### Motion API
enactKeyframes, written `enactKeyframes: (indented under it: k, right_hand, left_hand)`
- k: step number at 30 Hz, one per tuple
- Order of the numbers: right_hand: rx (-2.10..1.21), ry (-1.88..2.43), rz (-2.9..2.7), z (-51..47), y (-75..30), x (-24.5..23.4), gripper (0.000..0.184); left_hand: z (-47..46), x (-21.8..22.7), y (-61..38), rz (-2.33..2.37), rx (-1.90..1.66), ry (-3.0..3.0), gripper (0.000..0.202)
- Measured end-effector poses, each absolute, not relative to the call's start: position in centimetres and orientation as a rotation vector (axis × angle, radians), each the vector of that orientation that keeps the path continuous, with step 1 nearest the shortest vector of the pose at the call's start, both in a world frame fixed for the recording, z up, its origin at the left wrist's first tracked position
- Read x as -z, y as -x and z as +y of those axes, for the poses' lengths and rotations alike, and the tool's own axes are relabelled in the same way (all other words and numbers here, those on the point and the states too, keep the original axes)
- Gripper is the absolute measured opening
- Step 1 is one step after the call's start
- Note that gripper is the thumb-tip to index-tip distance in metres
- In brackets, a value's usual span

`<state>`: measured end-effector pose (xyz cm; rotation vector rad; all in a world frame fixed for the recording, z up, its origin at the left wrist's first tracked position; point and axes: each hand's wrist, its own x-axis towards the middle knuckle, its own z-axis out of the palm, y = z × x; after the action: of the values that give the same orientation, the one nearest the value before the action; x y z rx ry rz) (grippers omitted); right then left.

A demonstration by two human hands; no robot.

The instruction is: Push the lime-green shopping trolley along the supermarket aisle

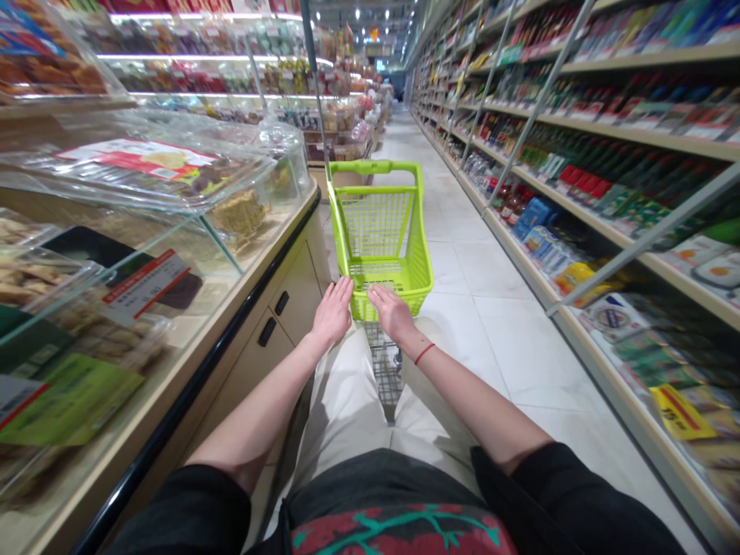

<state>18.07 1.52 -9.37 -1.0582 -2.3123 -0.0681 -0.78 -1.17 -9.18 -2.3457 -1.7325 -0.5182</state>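
Observation:
A bright green plastic shopping cart stands directly in front of me, its basket showing a bare slatted bottom. My left hand is at the basket's near left corner, fingers stretched out and held side by side. Over the near rim lies my right hand, its fingers extended toward the upper left; a red string bracelet circles that wrist. Both hands appear to rest on or just above the rim; firm contact cannot be made out. Below the basket, a grey wire rack shows between my legs.
A wooden counter with a black bumper rail runs close along my left, carrying packaged food behind glass panels. Tall shelves of packaged goods line the right. A white tiled aisle stretches ahead past more display racks.

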Motion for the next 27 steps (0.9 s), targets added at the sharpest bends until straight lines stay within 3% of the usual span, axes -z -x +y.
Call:
enactKeyframes:
  k: [9,20,27]
  right_hand:
    - [-0.026,0.985,-2.354,1.6,-14.0,8.9,0.035]
    - [0.092,1.047,-2.311,1.9,-24.0,10.8,0.043]
    - [0.058,0.916,-2.354,2.4,-17.7,10.4,0.042]
  left_hand:
    - [-1.2,9.6,1.5,-1.75,0.558,2.332,0.078]
    - [-1.3,9.4,1.6,-1.759,0.483,2.354,0.082]
    - [-1.4,9.3,1.1,-1.754,0.507,2.346,0.08]
